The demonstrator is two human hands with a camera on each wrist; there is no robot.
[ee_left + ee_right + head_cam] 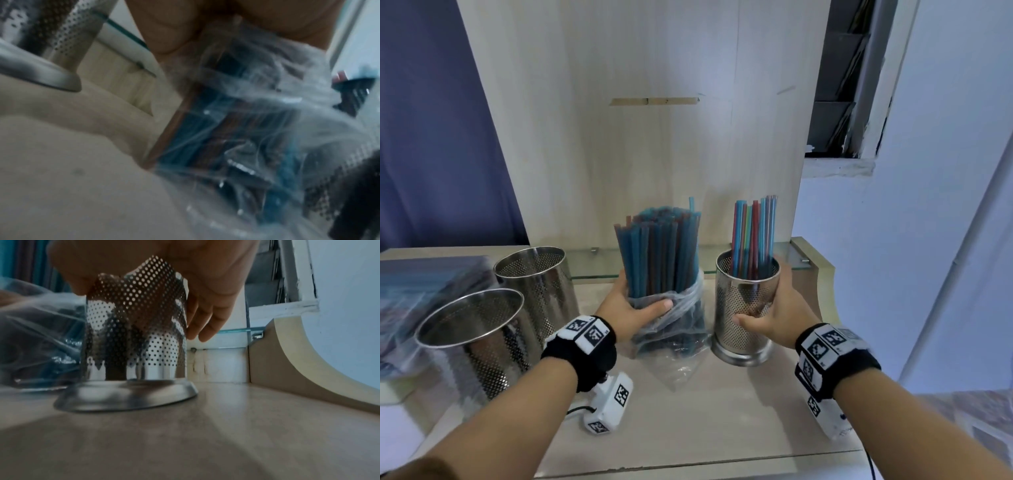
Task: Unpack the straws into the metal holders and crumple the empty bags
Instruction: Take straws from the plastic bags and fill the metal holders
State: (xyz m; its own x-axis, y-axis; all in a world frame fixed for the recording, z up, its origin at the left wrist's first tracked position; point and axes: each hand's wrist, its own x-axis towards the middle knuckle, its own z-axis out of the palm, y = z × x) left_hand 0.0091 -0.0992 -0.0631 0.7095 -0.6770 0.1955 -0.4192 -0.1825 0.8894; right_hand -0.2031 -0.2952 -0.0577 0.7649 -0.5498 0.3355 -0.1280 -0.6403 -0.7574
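A clear plastic bag (681,325) stands upright mid-table, pushed down around a thick bundle of blue and brown straws (659,253). My left hand (631,305) grips the bag and bundle from the left, thumb across the front; the left wrist view shows the wrinkled bag (257,129) under my palm. My right hand (774,308) grips a perforated metal holder (746,308) standing on the table, with several coloured straws (753,236) in it. In the right wrist view my fingers (207,321) wrap the holder (135,337).
Two empty perforated metal holders (534,287) (472,339) stand at the left. Further bagged straws (424,291) lie at the far left. A wooden back panel (637,120) and a glass shelf (592,263) stand behind. The table's front edge (688,462) is near me.
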